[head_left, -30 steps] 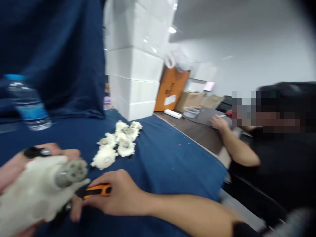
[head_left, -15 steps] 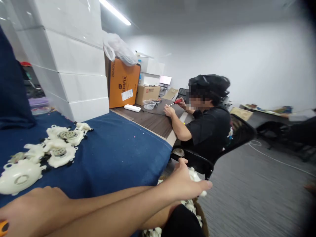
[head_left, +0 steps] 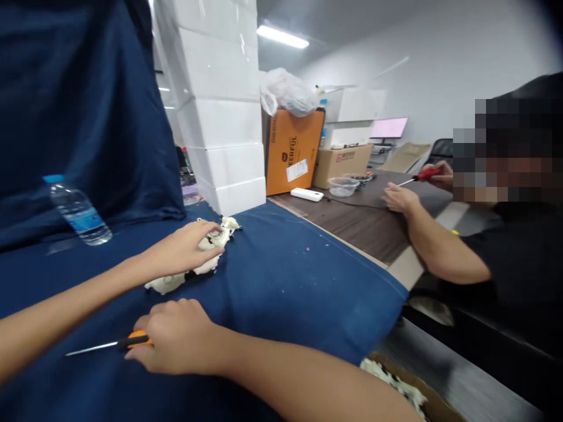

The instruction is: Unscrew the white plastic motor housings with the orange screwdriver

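My right hand [head_left: 176, 337] is wrapped round a screwdriver with an orange and black handle [head_left: 137, 339]; its metal shaft points left over the blue cloth. Beyond it, my left hand [head_left: 193, 249] reaches over a cluster of cream-white plastic housings [head_left: 206, 266], fingers and thumb apart. The hand partly covers the cluster, and whether it touches a piece is hard to see. More cream-white parts [head_left: 393, 381] lie in a carton [head_left: 433, 390] on the floor at the lower right.
Blue cloth [head_left: 285, 305] covers the table. A water bottle [head_left: 79, 211] leans at the left. White boxes [head_left: 233, 170] are stacked behind the parts, beside an orange box [head_left: 294, 152]. On the right, a co-worker [head_left: 519, 264] holds a red screwdriver [head_left: 428, 173] at a brown table [head_left: 360, 225].
My left hand has swung from above the carton, where it had a white part, back to the cluster on the cloth. The view has turned left, and the bottle has come into sight.
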Tool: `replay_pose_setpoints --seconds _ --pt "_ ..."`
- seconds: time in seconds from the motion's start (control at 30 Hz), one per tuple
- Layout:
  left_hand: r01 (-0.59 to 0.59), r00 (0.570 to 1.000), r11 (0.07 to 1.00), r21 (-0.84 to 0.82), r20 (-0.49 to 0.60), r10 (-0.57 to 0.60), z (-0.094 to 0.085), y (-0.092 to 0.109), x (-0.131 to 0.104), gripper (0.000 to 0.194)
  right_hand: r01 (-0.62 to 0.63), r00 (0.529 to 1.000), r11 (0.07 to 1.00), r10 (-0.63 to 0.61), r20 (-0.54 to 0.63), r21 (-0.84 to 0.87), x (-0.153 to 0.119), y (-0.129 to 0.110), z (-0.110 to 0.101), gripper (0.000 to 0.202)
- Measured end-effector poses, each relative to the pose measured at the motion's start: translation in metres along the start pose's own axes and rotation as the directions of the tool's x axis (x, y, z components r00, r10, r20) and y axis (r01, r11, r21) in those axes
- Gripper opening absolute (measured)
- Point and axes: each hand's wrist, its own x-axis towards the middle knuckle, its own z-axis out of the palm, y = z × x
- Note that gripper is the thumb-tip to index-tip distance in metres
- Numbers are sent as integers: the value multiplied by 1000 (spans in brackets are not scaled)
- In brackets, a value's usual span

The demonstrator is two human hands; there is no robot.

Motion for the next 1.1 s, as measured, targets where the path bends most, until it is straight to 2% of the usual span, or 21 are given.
replay_pose_setpoints --seconds 0.07,0.13,0.23,0.3,0.43,0.53,0.63,0.7,0.77,0.83,0.87,0.93,1.0,1.03,1.1 --pt "72 997 992 107 6 -73 -3 -39 -25 60 13 1000 999 -13 1 -48 -1 1 -1 33" --pt "44 998 987 156 35 -50 -1 -59 -50 58 26 1000 995 -27 -12 -94 -2 2 -1 30" --pt "-40 999 970 241 27 34 5 -67 -79 42 38 999 989 -42 -28 -143 -3 2 0 28" --pt "-53 998 957 284 -4 56 7 -67 -91 38 37 998 989 -44 -44 -143 -2 2 1 27" --pt "36 997 957 288 -78 -14 12 -72 -108 41 8 998 994 -15 -67 -110 0 1 0 29" --pt "126 986 968 215 -137 -98 19 -81 -116 45 -10 999 995 7 -38 -95 1 -1 -4 27" --pt "168 964 981 97 -226 -143 29 -92 -117 55 -19 1000 997 18 -15 -68 1 -6 -8 24" --pt "170 943 985 -34 -285 -173 31 -99 -116 50 -20 1000 1000 20 -13 -9 3 -8 -10 22" --pt "183 914 955 -235 -317 -253 28 -107 -117 39 -50 998 995 53 -26 83 6 -8 -14 22" --pt "200 875 849 -488 -301 -380 21 -113 -124 33 -128 991 966 132 -4 224 8 -5 -18 22" --pt "197 855 755 -625 -267 -444 16 -116 -129 31 -188 982 930 183 45 317 8 -4 -21 22" --pt "157 828 470 -868 -144 -542 6 -121 -146 29 -334 942 789 260 212 515 7 0 -26 21" --pt "103 820 115 -988 19 -572 -3 -123 -166 30 -444 896 594 271 353 671 6 2 -28 29" --pt "83 820 -42 -996 92 -564 -7 -124 -175 31 -453 891 501 257 374 737 7 1 -29 35" --pt "58 829 -272 -961 198 -523 -14 -124 -191 35 -413 900 321 287 328 852 13 -2 -28 56"
